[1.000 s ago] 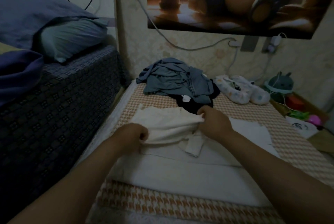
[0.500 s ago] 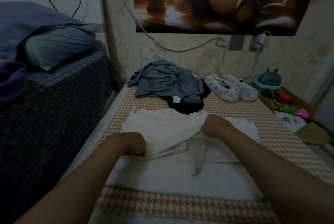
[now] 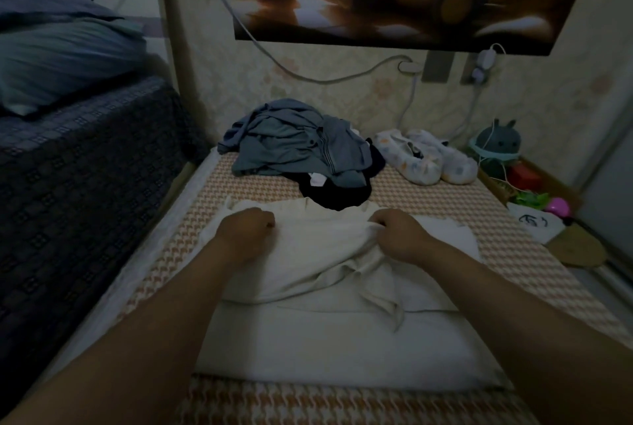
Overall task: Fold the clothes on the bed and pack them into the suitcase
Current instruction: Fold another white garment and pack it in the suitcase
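Observation:
A cream garment (image 3: pixel 318 253) lies spread on the bed (image 3: pixel 428 200), over a flat white cloth (image 3: pixel 342 349). My left hand (image 3: pixel 245 232) is curled into the garment's left part, fingers closed on the fabric. My right hand (image 3: pixel 399 231) grips a bunched fold of the same garment at its right side. A narrow strip of the cream fabric hangs down toward me. Behind my hands a heap of grey-blue clothes (image 3: pixel 291 147) lies on a black garment (image 3: pixel 334 191). No suitcase is in view.
A pair of patterned white slippers (image 3: pixel 424 157) sits at the bed's far right. A higher bed with a dark cover (image 3: pixel 85 164) and pillows stands on the left. Toys and a bag (image 3: pixel 534 222) crowd the floor on the right, under wall cables.
Both hands have carried the cream garment's upper edge away from me, toward the black garment. The fold now lies flatter and wider.

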Action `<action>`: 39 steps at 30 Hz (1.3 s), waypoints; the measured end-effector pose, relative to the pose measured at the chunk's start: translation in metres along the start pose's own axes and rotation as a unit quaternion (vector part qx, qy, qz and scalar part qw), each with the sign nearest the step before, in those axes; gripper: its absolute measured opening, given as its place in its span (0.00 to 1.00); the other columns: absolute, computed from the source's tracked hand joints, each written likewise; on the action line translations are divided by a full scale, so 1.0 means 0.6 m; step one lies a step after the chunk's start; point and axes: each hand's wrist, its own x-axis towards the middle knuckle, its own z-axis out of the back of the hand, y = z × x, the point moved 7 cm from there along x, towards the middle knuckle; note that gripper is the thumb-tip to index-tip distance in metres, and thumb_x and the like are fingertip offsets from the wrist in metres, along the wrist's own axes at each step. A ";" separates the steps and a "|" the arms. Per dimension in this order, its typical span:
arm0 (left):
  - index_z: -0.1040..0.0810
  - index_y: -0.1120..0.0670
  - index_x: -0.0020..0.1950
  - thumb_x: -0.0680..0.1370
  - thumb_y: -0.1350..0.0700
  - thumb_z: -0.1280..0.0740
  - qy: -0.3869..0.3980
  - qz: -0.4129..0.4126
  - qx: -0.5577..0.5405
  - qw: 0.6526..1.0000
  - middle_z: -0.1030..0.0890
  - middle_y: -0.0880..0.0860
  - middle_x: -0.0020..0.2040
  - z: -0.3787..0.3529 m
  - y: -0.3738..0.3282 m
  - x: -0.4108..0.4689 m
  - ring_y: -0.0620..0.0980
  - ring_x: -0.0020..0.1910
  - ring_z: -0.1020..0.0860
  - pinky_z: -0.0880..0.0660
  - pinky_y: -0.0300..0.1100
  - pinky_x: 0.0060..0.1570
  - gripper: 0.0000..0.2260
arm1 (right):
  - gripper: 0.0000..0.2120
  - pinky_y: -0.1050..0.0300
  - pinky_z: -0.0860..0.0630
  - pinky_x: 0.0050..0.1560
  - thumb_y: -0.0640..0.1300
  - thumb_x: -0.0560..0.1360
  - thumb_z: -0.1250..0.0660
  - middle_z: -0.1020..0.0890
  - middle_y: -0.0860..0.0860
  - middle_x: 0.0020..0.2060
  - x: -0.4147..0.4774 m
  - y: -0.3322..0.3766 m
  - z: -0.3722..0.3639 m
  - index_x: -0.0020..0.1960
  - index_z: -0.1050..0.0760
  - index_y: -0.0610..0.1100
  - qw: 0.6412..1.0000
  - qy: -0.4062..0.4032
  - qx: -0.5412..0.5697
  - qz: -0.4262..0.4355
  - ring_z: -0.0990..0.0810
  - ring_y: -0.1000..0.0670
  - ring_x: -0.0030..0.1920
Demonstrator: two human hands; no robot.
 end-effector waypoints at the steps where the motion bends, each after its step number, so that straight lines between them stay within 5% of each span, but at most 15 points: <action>1: 0.24 0.55 0.60 0.81 0.58 0.41 -0.041 0.052 -0.030 0.997 0.23 0.53 0.51 0.007 0.021 0.008 0.50 0.48 0.24 0.31 0.38 0.42 0.10 | 0.10 0.60 0.31 0.44 0.37 0.73 0.35 0.23 0.49 0.51 0.002 -0.007 0.000 0.52 0.25 0.48 0.999 -0.014 -0.041 -0.001 0.24 0.50 0.51; 5: 0.26 0.60 0.61 0.80 0.64 0.43 -0.094 0.180 -0.045 0.978 0.27 0.61 0.61 0.023 0.062 -0.009 0.60 0.54 0.25 0.29 0.49 0.47 0.11 | 0.25 0.57 0.30 0.49 0.52 0.70 0.28 0.28 0.48 0.59 -0.001 -0.009 -0.001 0.63 0.32 0.48 0.981 -0.031 -0.192 -0.025 0.26 0.48 0.56; 8: 0.28 0.59 0.66 0.76 0.67 0.38 -0.075 0.097 -0.042 0.992 0.31 0.61 0.64 0.014 0.031 -0.029 0.62 0.55 0.27 0.27 0.52 0.46 0.19 | 0.35 0.53 0.26 0.59 0.59 0.68 0.28 0.26 0.45 0.61 -0.010 -0.005 -0.024 0.68 0.34 0.43 0.957 0.106 -0.233 -0.137 0.25 0.45 0.59; 11: 0.26 0.56 0.53 0.68 0.65 0.33 -0.084 -0.034 -0.033 0.995 0.27 0.55 0.50 0.029 -0.042 -0.046 0.59 0.45 0.26 0.32 0.46 0.35 0.15 | 0.16 0.56 0.23 0.47 0.50 0.72 0.29 0.23 0.45 0.44 -0.034 0.015 -0.044 0.50 0.28 0.41 0.946 0.217 -0.147 -0.192 0.22 0.48 0.43; 13: 0.30 0.50 0.46 0.72 0.53 0.33 0.000 -0.062 -0.086 0.994 0.27 0.47 0.42 0.029 -0.100 -0.061 0.52 0.42 0.26 0.32 0.44 0.37 0.07 | 0.09 0.55 0.23 0.53 0.47 0.76 0.34 0.22 0.43 0.50 -0.039 0.019 -0.036 0.49 0.27 0.41 0.946 0.187 -0.213 -0.160 0.20 0.46 0.50; 15: 0.28 0.46 0.47 0.71 0.39 0.34 0.126 -0.076 -0.102 0.984 0.26 0.44 0.43 0.009 -0.150 -0.081 0.47 0.43 0.27 0.27 0.44 0.43 0.13 | 0.11 0.54 0.26 0.57 0.44 0.78 0.39 0.23 0.43 0.56 -0.041 0.011 -0.017 0.56 0.27 0.39 0.954 0.124 -0.223 -0.157 0.24 0.44 0.60; 17: 0.25 0.45 0.54 0.72 0.41 0.33 0.152 -0.091 -0.085 0.981 0.26 0.44 0.48 0.001 -0.173 -0.093 0.45 0.46 0.28 0.27 0.43 0.49 0.14 | 0.07 0.56 0.24 0.43 0.40 0.78 0.41 0.22 0.45 0.43 -0.041 0.000 0.004 0.44 0.28 0.40 0.973 0.076 -0.127 -0.176 0.20 0.44 0.51; 20: 0.23 0.50 0.45 0.73 0.57 0.33 0.111 -0.093 -0.155 0.977 0.22 0.47 0.44 0.031 -0.177 -0.095 0.47 0.42 0.26 0.27 0.41 0.44 0.04 | 0.13 0.50 0.22 0.39 0.46 0.80 0.40 0.22 0.40 0.34 -0.064 -0.035 0.025 0.45 0.28 0.36 0.944 0.035 0.108 -0.311 0.23 0.44 0.34; 23: 0.24 0.51 0.44 0.71 0.60 0.33 0.135 -0.084 -0.174 0.972 0.23 0.46 0.41 0.041 -0.169 -0.099 0.43 0.38 0.26 0.27 0.37 0.41 0.05 | 0.32 0.52 0.25 0.52 0.64 0.78 0.45 0.21 0.39 0.53 -0.076 -0.040 0.021 0.65 0.28 0.37 0.961 0.057 0.065 -0.263 0.23 0.45 0.46; 26: 0.26 0.48 0.46 0.72 0.59 0.34 0.190 -0.078 -0.114 0.972 0.24 0.44 0.42 0.020 -0.164 -0.109 0.45 0.41 0.25 0.29 0.35 0.40 0.07 | 0.43 0.53 0.27 0.53 0.76 0.66 0.39 0.24 0.45 0.57 -0.093 -0.021 -0.007 0.65 0.28 0.42 0.976 0.108 -0.001 -0.190 0.24 0.45 0.53; 28: 0.29 0.44 0.53 0.73 0.54 0.33 0.197 -0.064 -0.102 0.973 0.24 0.43 0.44 0.013 -0.167 -0.111 0.46 0.44 0.24 0.28 0.37 0.42 0.11 | 0.26 0.58 0.27 0.45 0.64 0.68 0.31 0.22 0.48 0.52 -0.083 -0.018 -0.015 0.53 0.27 0.43 0.984 0.078 -0.065 -0.144 0.23 0.47 0.50; 30: 0.30 0.41 0.60 0.72 0.46 0.31 0.181 -0.066 -0.082 0.978 0.24 0.42 0.46 0.009 -0.181 -0.106 0.45 0.45 0.25 0.29 0.39 0.43 0.18 | 0.10 0.61 0.31 0.36 0.48 0.72 0.33 0.24 0.49 0.40 -0.074 -0.021 -0.020 0.38 0.31 0.43 0.988 0.042 -0.073 -0.130 0.24 0.48 0.43; 32: 0.29 0.42 0.61 0.73 0.45 0.31 0.155 -0.076 -0.061 0.983 0.27 0.42 0.48 0.006 -0.197 -0.096 0.44 0.46 0.27 0.30 0.39 0.44 0.18 | 0.11 0.61 0.29 0.35 0.42 0.74 0.38 0.27 0.49 0.34 -0.064 -0.029 -0.014 0.33 0.35 0.44 0.988 0.031 -0.020 -0.152 0.27 0.50 0.35; 35: 0.23 0.47 0.54 0.74 0.55 0.33 0.157 -0.092 -0.081 0.980 0.25 0.46 0.50 0.005 -0.214 -0.079 0.47 0.49 0.26 0.27 0.41 0.49 0.09 | 0.12 0.56 0.26 0.43 0.37 0.78 0.45 0.26 0.46 0.39 -0.049 -0.041 0.027 0.36 0.33 0.43 0.986 0.022 0.021 -0.164 0.26 0.47 0.38; 39: 0.19 0.47 0.46 0.72 0.54 0.30 0.248 -0.106 -0.142 0.953 0.20 0.45 0.46 0.007 -0.237 -0.077 0.43 0.45 0.23 0.23 0.40 0.50 0.04 | 0.15 0.52 0.31 0.60 0.41 0.80 0.45 0.24 0.41 0.62 -0.047 -0.085 0.064 0.63 0.28 0.38 0.982 -0.033 -0.137 -0.128 0.26 0.41 0.61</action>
